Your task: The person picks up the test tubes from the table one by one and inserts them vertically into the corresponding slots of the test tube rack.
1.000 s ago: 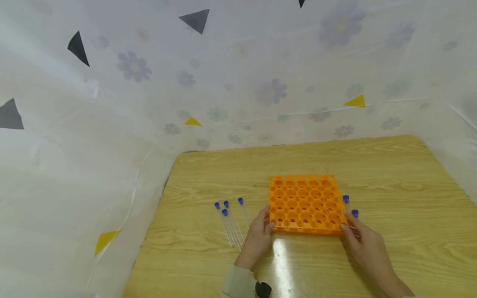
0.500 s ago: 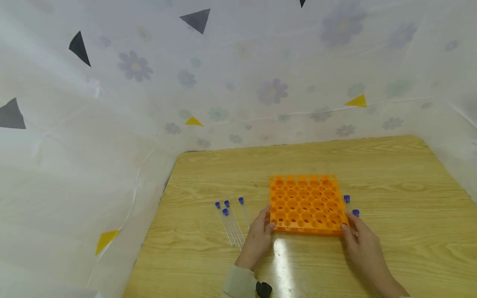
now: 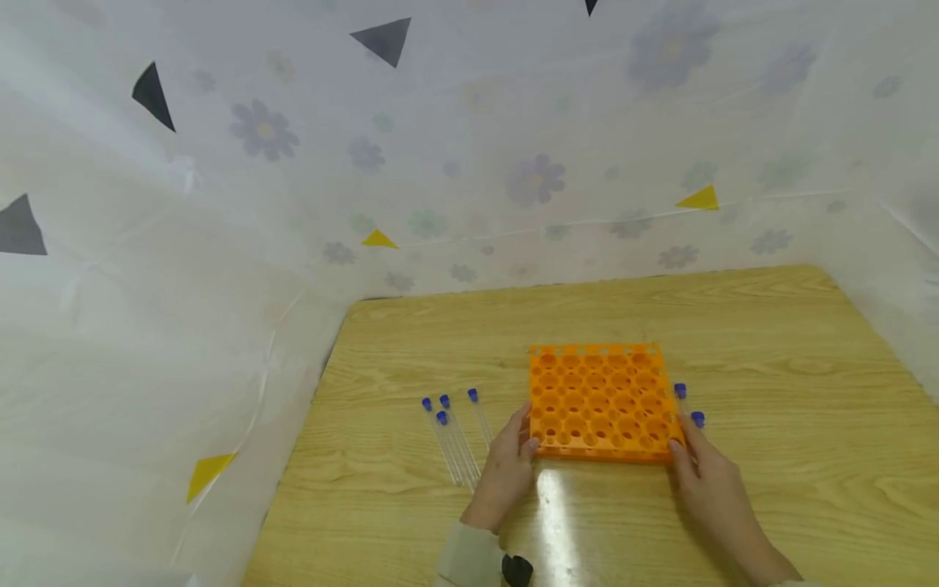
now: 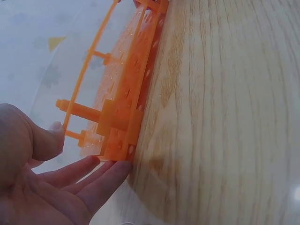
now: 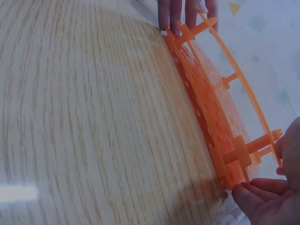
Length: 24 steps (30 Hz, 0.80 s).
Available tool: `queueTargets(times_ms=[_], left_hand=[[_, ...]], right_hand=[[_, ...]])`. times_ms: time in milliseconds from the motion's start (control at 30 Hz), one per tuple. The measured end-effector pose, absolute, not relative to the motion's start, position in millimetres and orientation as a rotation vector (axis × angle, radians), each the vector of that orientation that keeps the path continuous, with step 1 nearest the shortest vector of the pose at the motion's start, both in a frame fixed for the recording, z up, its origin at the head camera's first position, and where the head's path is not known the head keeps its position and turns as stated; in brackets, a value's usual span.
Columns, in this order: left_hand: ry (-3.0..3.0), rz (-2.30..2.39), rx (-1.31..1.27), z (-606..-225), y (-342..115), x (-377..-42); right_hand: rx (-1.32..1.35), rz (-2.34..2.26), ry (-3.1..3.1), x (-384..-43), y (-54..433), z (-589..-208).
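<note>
Orange rack (image 3: 597, 398): left fingers (image 4: 105, 187), right fingers (image 5: 251, 200) half-curled round near corners; capped tubes (image 3: 458, 450) beside.

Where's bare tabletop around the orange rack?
Free: table between orange rack and white sheet; rack's near side, between left hand and right hand; right of right hand. Crowded: rack's left, left hand plus four tubes; its right, right hand plus two tubes.
</note>
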<state>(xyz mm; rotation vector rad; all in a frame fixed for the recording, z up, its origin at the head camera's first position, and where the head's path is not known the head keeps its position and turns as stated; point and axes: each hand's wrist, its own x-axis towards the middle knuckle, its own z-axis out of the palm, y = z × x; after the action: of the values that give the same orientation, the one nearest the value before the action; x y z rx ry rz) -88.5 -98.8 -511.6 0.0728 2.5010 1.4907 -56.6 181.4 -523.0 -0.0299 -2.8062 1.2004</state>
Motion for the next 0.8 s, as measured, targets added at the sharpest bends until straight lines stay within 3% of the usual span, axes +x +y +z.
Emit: queueTargets(times_ms=[800], left_hand=[[2.629, 1.256, 0.059, -478, -117, -111]], right_hand=[[-0.036, 1.205, -2.802, -57, 182, -523]])
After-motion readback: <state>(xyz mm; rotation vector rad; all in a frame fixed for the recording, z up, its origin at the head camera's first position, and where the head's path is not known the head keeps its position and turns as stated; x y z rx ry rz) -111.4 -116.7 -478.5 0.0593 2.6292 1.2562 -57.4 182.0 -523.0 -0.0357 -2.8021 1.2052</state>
